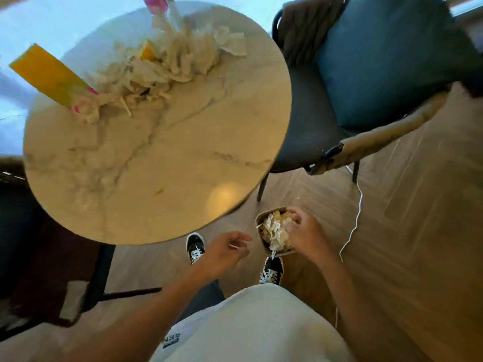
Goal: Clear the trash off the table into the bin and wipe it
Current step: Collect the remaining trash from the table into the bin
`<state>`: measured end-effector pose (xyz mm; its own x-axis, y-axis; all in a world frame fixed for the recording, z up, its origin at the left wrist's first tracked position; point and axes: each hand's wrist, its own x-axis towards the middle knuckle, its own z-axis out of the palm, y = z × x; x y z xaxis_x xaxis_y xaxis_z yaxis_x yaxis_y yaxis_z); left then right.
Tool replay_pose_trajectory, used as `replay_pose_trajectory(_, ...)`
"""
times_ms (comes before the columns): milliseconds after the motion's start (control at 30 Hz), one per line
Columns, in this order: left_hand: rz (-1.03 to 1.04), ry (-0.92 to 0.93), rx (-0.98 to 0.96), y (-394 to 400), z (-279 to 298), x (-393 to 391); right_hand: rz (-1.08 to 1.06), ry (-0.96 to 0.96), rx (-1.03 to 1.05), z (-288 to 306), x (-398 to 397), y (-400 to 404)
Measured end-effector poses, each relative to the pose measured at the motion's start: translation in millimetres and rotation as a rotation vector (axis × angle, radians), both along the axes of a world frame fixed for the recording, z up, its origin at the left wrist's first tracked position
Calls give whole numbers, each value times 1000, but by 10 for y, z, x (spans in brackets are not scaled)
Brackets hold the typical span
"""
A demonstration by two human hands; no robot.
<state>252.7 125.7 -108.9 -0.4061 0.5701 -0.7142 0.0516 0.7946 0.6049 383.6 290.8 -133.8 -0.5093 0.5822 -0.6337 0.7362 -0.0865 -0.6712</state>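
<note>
Crumpled paper (274, 231) fills the bin (258, 218) on the floor, right hand (303, 231) pressing in, fingers curled among it, left hand (224, 250) beside pinching a thin stick (235, 246) pointing binward.

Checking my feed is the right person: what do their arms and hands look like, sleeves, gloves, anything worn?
Both forearms are bare to the frame edge: no sleeves, no gloves on the left hand or right hand. No watch or rings show. A pale shirt with small dark lettering covers the torso.
</note>
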Motion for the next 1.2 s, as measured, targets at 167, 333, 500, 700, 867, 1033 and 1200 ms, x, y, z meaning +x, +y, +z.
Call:
replay_pose_trajectory(167,197,40,120,-260,341,-271,86,54,55,475,-473,-73)
replay_pose_trajectory(333,325,97,250,-439,593,-730,216,109,101,768,-1081,-132)
replay_pose_trajectory(500,399,164,292,-602,680,-1379,302,140,176,910,-1717,-200)
replay_pose_trajectory(700,425,338,260,-810,564,-2628,334,153,236,973,-2447,-436)
replay_pose_trajectory(867,346,577,184,-761,406,-3719,356,143,230,977,-2978,-752)
replay_pose_trajectory(1033,208,673,173,-678,157,-4512,335,115,200,906,-3444,-1080)
replay_pose_trajectory(1200,112,700,169,-640,-54,-4830,302,127,208,852,-3871,-1302)
